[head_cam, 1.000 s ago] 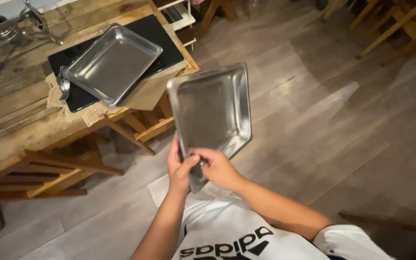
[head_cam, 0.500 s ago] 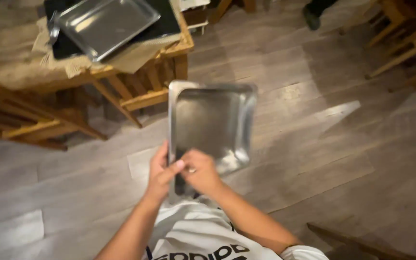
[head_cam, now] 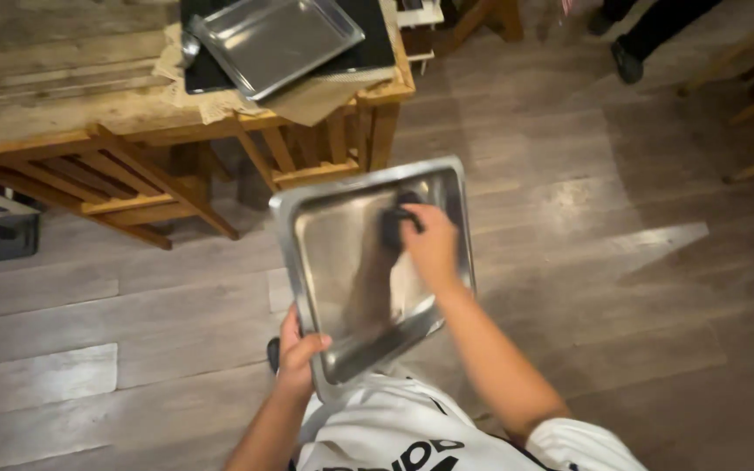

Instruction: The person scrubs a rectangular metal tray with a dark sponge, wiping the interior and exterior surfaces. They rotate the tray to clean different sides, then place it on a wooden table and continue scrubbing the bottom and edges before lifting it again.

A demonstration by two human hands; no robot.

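Over the wooden floor [head_cam: 621, 288], beside the table's [head_cam: 63, 122] near edge, the steel tray [head_cam: 342, 262] is gripped at its near-left corner by the left hand [head_cam: 300, 353]. Right hand [head_cam: 429, 244], now inside it, clutches a dark, half-hidden pad [head_cam: 392, 225]; earlier both hands held the near rim.

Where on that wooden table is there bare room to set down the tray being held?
The bare planks of the wooden table left of the black mat are free. The table's right end is crowded: a second metal tray covers the mat. The left hand grips the held tray; the right hand presses a dark pad inside it.
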